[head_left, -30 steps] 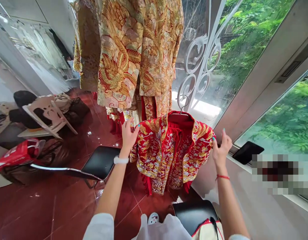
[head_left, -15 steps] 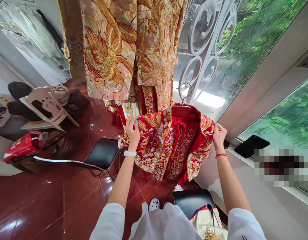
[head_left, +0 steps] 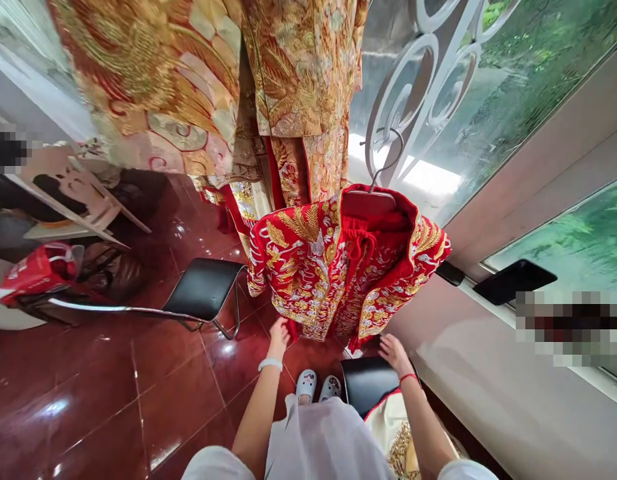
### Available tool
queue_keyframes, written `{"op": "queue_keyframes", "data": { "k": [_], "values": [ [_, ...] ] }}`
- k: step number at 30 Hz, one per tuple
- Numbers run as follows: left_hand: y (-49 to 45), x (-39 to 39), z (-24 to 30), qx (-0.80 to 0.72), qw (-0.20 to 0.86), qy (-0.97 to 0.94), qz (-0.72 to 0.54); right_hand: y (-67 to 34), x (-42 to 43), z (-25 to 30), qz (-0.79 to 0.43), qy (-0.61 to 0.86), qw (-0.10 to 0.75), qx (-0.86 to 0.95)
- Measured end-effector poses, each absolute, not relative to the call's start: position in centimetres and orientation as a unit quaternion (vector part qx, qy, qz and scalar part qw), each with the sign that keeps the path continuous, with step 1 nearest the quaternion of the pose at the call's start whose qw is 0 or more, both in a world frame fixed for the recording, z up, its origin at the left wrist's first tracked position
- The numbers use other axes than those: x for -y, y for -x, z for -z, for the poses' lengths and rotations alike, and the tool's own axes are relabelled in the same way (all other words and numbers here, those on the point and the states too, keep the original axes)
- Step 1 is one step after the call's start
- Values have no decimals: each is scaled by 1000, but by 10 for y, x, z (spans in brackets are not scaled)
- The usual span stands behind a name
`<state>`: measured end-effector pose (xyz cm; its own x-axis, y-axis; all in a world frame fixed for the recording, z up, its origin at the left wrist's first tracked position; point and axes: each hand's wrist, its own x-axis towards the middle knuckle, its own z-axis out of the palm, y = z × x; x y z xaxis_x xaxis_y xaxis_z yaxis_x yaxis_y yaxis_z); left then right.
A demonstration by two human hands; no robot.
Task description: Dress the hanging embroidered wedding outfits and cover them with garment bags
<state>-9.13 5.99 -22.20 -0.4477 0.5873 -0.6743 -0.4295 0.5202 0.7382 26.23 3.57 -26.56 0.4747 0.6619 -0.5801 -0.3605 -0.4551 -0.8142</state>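
A red jacket (head_left: 308, 267), embroidered in gold and silver, hangs on a hanger (head_left: 385, 167) hooked to white scrolled metalwork. Its front is spread apart, showing a red embroidered garment (head_left: 352, 293) with a tied red cord (head_left: 357, 248) inside. At the jacket's lower left hem, my left hand (head_left: 278, 337) has its fingers closed on the red edge. My right hand (head_left: 395, 353) is open just below the lower right hem, fingers stretched toward it. Whether its fingertips touch the cloth is unclear.
Gold embroidered garments (head_left: 293, 80) hang above and to the left. A black chair (head_left: 203, 287) stands at left; another black seat (head_left: 365, 383) below right carries a white and gold item (head_left: 401, 433). A dark phone-like object (head_left: 518, 280) lies on the windowsill.
Both hands have let go of the jacket's shoulders and moved down to its lower hem. The jacket stays hanging, its sleeves now loose. My view has tilted and shifted slightly.
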Motion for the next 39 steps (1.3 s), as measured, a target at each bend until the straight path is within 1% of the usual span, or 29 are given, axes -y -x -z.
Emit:
{"op": "queue_keyframes", "data": {
  "k": [2, 4, 7, 10, 14, 20, 23, 26, 33, 39],
  "values": [
    [72, -54, 254, -672, 581, 12, -460, -243, -26, 294, -579, 647, 488, 95],
    [56, -55, 277, -639, 615, 55, -458, -228, -25, 314, -621, 601, 495, 85],
    [42, -55, 296, -583, 649, 89, -481, -212, -23, 333, -657, 550, 512, 70],
    [38, -42, 305, -540, 670, 112, -497, -201, -8, 344, -697, 508, 502, 65],
    [37, -6, 309, -510, 701, 140, -478, -188, 22, 337, -764, 447, 458, 77],
    [35, 44, 310, -493, 750, 127, -422, -168, 59, 307, -848, 358, 375, 110],
    [38, 56, 306, -479, 774, 94, -404, -152, 68, 296, -864, 336, 353, 129],
    [44, 62, 298, -461, 794, 53, -393, -138, 69, 289, -865, 326, 351, 147],
    [49, 65, 270, -417, 812, -31, -407, -128, 70, 280, -819, 367, 408, 170],
    [46, 64, 251, -393, 818, -84, -412, -132, 74, 277, -827, 333, 418, 176]
  ]
}}
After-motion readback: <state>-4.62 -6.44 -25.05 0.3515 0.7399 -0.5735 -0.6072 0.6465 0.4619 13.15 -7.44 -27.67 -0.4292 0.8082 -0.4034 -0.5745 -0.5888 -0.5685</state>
